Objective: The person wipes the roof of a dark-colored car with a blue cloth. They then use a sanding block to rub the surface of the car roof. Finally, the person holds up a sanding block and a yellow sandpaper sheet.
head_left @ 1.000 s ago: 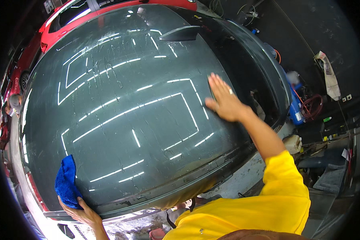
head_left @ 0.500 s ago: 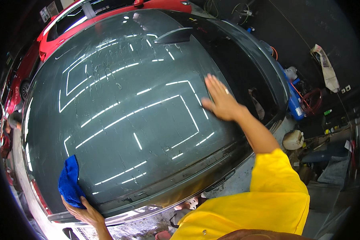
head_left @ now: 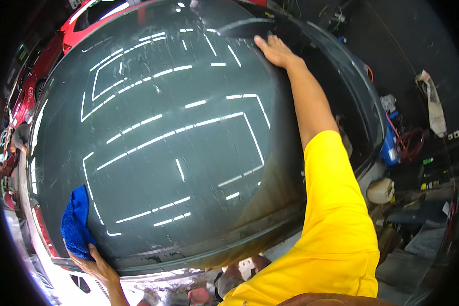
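A dark grey car roof [head_left: 153, 196], glossy with streaks and drops, stretches before me. My left hand [head_left: 99, 268] grips a blue cloth [head_left: 76, 219] at the roof's near left edge; the cloth's upper end droops onto the paint. Far off to the right, my right hand [head_left: 278, 52] lies on the roof with its fingers stretched out, holding nothing. It is beside the dark fin-shaped antenna [head_left: 245, 28], and whether the fingertips touch the fin I cannot tell.
Dark glass [head_left: 331, 97] slopes down right of the roof. Beyond the car are a blue tank-like object [head_left: 390, 145], a coiled hose [head_left: 410, 144] and a whitish jug [head_left: 380, 190]. A red car [head_left: 84, 28] stands behind, and a person [head_left: 21, 135] is at the far left.
My right hand has slid forward over the roof, away from me, up to the antenna. My left hand keeps the blue cloth at the near left. The whole view has shifted somewhat.
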Tool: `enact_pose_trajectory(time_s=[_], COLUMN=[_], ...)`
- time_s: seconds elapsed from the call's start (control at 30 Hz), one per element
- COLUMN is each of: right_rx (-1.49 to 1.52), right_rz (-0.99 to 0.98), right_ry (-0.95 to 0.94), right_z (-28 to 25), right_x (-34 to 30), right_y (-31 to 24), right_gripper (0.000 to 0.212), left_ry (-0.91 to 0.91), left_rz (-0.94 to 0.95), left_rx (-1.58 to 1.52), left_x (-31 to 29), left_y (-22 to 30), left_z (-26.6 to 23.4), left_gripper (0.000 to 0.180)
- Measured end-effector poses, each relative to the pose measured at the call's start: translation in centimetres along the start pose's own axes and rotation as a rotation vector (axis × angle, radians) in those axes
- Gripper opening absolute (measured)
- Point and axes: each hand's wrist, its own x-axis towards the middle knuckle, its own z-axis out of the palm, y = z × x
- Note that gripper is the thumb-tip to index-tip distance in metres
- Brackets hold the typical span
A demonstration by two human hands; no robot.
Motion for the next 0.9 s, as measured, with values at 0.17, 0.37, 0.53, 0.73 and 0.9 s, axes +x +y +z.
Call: enact_pose_trajectory(time_s=[0.17,0.37,0.53,0.73,0.9], right_rx=[-0.002,-0.008,-0.036,-0.03,0.069], right_rz=[-0.119,-0.143,-0.134,-0.145,-0.108], right_ry=[0.011,-0.074,-0.076,-0.113,-0.159], right_z=[0.0,-2.1,-4.5,-5.2,-5.7], right_x=[-6.7,-20.3,-31.9,-41.9,-44.4], right_y=[-0.5,1.3,3.6,4.3,3.5], right_gripper=[0.102,0.102,0.098,0.101,0.101], left_ry=[-0.028,0.071,0.078,0.067,0.074], left_rz=[-0.029,0.075,0.095,0.071,0.035], left_rx=[0.035,0.186,0.143,0.169,0.197], left_x=[0.3,0.9,0.7,0.2,-0.3], left_y=[-0.5,0.1,3.7,5.0,5.6], left_z=[0.1,0.5,0.1,-1.2,-1.6], left_gripper=[0.077,0.074,0.073,0.073,0.074])
